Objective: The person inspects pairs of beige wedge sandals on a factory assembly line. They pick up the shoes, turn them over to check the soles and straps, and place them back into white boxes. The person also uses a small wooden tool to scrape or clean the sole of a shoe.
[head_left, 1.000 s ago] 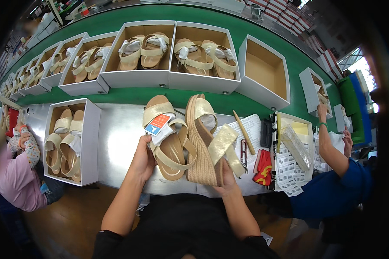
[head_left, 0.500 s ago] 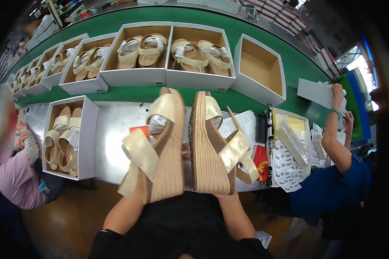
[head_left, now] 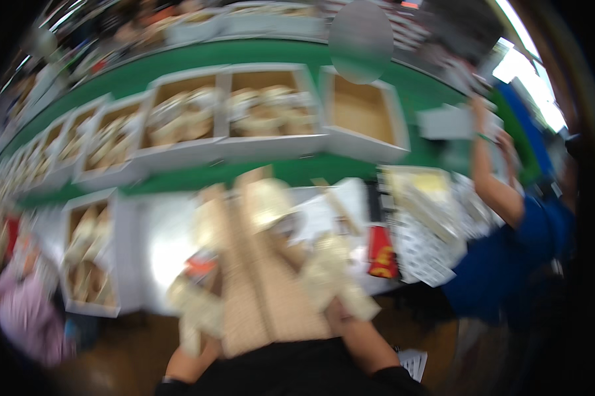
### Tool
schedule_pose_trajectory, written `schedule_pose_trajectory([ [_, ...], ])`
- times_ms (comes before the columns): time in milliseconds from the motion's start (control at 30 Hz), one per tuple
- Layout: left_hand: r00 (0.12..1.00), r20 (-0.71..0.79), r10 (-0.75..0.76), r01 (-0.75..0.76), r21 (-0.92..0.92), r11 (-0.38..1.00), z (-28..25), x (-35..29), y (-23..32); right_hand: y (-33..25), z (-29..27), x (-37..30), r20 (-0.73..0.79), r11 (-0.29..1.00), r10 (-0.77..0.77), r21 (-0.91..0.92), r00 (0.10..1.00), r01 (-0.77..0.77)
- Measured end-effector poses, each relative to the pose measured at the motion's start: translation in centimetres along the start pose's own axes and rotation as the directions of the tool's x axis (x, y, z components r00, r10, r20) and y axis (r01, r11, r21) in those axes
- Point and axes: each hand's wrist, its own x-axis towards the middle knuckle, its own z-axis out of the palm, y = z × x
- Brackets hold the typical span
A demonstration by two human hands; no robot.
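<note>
Wedge sandals held above the worktop's point(head_left: 157, 244) near edge, blurred. The left sandal point(head_left: 241, 290) and right sandal point(head_left: 291, 290) stand sole to sole; their long axes run away from the person, toes pointing far, heels near. The left hand's point(head_left: 207, 347) grip, mostly hidden, clamps the left sandal; the right hand's point(head_left: 340, 315), the right sandal.

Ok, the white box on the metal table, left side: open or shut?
Open: no lid covers the box, and a pair of sandals, though blurred, shows inside.
</note>
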Motion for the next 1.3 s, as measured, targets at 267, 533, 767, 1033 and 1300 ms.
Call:
schedule_pose_trajectory([
  [267, 0.993, 0.007, 0.118, -0.102, 0.552, 0.827, 3.3, 6.3, 0.0, -1.1, 2.3, -2.5, 0.394, 0.955, -0.03, 0.284, 0.918, -0.091],
  [533, 0.988, 0.127, 0.094, -0.158, 0.799, 0.58, 4.5, 7.8, -0.8, 8.5, -1.8, 3.3, 0.152, 0.968, -0.219, 0.155, 0.964, 0.196],
  [767, 0.948, 0.214, 0.234, -0.289, 0.888, 0.357, 2.6, 5.3, 3.4, 2.3, 0.2, 1.1, 0.108, 0.992, 0.111, 0.044, 0.988, -0.116],
  [1033, 0.903, 0.257, 0.344, -0.373, 0.867, 0.332, -0.4, 0.0, 6.9, -7.5, 4.6, 0.7, -0.215, 0.868, -0.398, -0.402, 0.892, 0.29],
  [1300, 0.701, 0.35, 0.621, -0.56, 0.81, 0.176, 3.5, -1.7, 8.4, -7.7, 4.6, 2.2, -0.147, 0.429, -0.735, -0.857, 0.662, 0.286],
])
